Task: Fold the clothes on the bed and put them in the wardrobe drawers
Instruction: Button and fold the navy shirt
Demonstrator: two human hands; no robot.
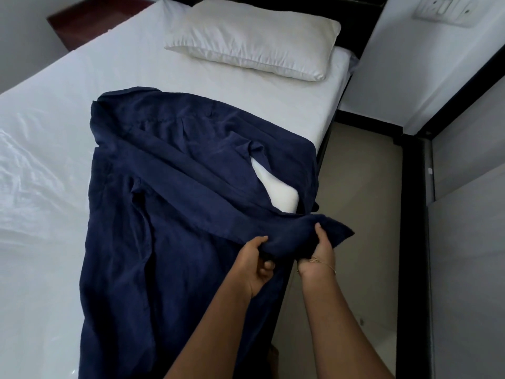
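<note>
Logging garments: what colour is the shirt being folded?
Plain dark navy blue shirt, no pattern; clearest in the head view.

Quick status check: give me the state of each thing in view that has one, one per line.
Navy shirt: spread on the bed, not yet folded, one sleeve lifted at the bed's edge.
Left hand: shut on the sleeve.
Right hand: shut on the sleeve.
Pillow: flat at the head of the bed.
White sheet: on the mattress, wrinkled at left.
</note>
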